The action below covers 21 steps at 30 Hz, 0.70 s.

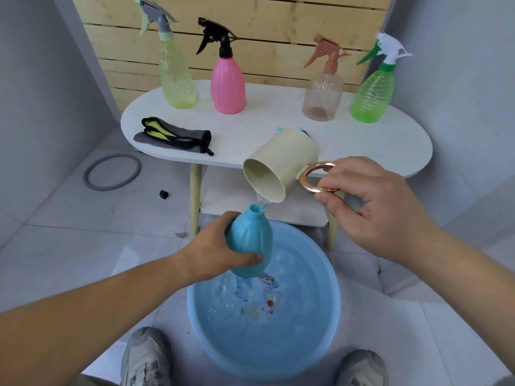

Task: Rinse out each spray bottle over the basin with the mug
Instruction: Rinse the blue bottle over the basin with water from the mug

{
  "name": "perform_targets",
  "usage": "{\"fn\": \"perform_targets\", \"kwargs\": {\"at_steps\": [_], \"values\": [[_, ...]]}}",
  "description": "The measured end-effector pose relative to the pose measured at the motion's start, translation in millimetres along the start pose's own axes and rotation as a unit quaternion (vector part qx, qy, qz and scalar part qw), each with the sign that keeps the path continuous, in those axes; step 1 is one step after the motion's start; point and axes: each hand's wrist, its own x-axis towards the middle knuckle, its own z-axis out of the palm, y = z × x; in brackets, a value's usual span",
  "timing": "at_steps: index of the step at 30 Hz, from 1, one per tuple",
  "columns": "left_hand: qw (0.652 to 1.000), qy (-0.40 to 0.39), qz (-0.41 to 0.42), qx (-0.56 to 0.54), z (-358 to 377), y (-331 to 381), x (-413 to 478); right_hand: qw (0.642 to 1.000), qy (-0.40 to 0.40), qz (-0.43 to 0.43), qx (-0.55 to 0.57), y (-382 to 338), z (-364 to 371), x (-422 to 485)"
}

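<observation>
Fingers of left hand: curled round the belly of the blue bottle, thumb across its front. The bottle is uncapped, neck up and tilted a little away.

Fingers of right hand: pinching the copper ring handle of the cream mug. The mug is tipped mouth-down to the left, just above and right of the bottle neck; a thin stream of water falls from its lip beside the neck.

Below both hands: blue basin on the floor, holding water, with a printed picture on its bottom. The bottle hangs over its far rim.

Nearest, under the forearms: two grey shoes, one on each side of the basin.

Beyond the hands: white oval worktop on pale legs, with a lower shelf.

- Past the left hand: grey pouch with yellow lining and black cord.
- Far edge, left to right, all upright with triggers fitted: yellow-green bottle, pink bottle, clear brownish bottle, green bottle.

Floor, far left of the left hand: grey ring, small black piece.
</observation>
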Motion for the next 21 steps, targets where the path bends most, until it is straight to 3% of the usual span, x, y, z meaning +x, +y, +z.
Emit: {"fn": "perform_targets", "kwargs": {"at_steps": [17, 19, 21], "values": [[1.0, 0.001, 0.001, 0.005, 1.0, -1.3, 1.4, 0.986, -0.031, -0.141, -0.081, 5.5, 5.6, 2.5], [1.0, 0.001, 0.002, 0.004, 1.1, -1.0, 1.7, 0.991, -0.03, -0.111, -0.065, 3.7, 11.1, -0.1], [1.0, 0.004, -0.001, 0.002, 1.2, -2.7, 1.7, 1.0, -0.021, 0.012, 0.001, -4.5, 20.4, -5.2]]}}
